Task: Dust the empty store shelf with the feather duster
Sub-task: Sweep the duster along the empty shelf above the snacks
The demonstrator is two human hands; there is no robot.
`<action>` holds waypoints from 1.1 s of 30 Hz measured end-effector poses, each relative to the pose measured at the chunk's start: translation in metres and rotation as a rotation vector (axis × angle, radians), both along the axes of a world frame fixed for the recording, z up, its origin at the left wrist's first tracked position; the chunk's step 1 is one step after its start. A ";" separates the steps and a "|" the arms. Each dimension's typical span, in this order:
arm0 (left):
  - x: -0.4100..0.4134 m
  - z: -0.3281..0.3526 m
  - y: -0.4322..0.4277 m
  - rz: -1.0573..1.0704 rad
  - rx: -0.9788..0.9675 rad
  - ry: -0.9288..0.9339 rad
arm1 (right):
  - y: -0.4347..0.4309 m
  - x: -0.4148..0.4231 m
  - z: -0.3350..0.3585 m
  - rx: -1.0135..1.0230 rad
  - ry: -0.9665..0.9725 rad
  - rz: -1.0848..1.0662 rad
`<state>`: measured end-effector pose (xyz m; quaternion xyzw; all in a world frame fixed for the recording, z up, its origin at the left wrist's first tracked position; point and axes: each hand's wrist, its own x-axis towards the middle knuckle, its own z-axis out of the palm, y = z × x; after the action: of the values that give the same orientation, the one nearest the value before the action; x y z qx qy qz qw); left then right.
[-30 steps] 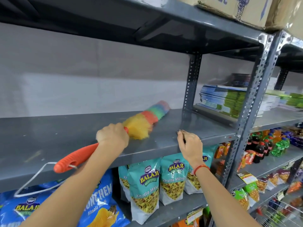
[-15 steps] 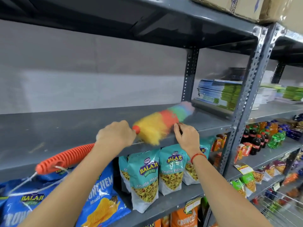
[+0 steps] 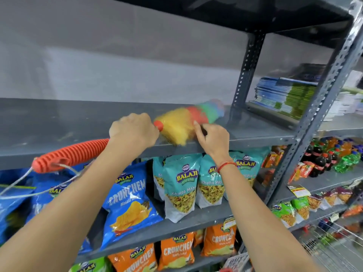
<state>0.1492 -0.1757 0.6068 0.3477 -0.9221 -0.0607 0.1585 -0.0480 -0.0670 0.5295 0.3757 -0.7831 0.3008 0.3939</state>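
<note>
The empty grey metal shelf [image 3: 59, 118] runs across the middle of the view. My left hand [image 3: 133, 130] grips the feather duster [image 3: 184, 120] near the top of its ribbed orange handle. Its blurred head, yellow then red, green and blue, lies on the shelf's right part, and the yellow part hangs over the front edge. A white loop cord dangles from the handle's end at the left. My right hand [image 3: 214, 138] rests on the shelf's front edge, fingers touching the duster's yellow fluff.
A perforated upright post [image 3: 322, 107] bounds the shelf on the right; another stands at the back. Stacked booklets [image 3: 284, 95] fill the neighbouring shelf. Snack bags [image 3: 180, 185] sit below, drink bottles [image 3: 324, 158] at right. A dark shelf hangs overhead.
The duster has swept rightward along the shelf, its head reaching close to the back post. My right hand stayed on the front edge and now touches the fluff.
</note>
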 end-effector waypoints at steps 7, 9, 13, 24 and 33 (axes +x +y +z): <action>0.017 -0.017 -0.019 -0.118 0.074 0.042 | -0.023 0.018 0.027 -0.165 0.022 0.071; 0.016 -0.019 -0.023 -0.118 0.171 -0.001 | -0.031 0.021 0.032 -0.149 0.002 0.108; 0.022 -0.008 -0.033 0.009 0.200 0.034 | -0.045 0.025 0.030 -0.096 -0.031 0.126; 0.024 -0.015 -0.044 0.042 0.231 0.004 | -0.052 0.027 0.021 0.085 -0.110 0.171; 0.040 -0.016 -0.052 0.103 0.101 0.064 | -0.044 0.041 -0.007 0.087 -0.035 0.114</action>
<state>0.1891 -0.2278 0.5911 0.4003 -0.8931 -0.1099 0.1733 -0.0068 -0.1113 0.5222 0.4309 -0.7797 0.2950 0.3456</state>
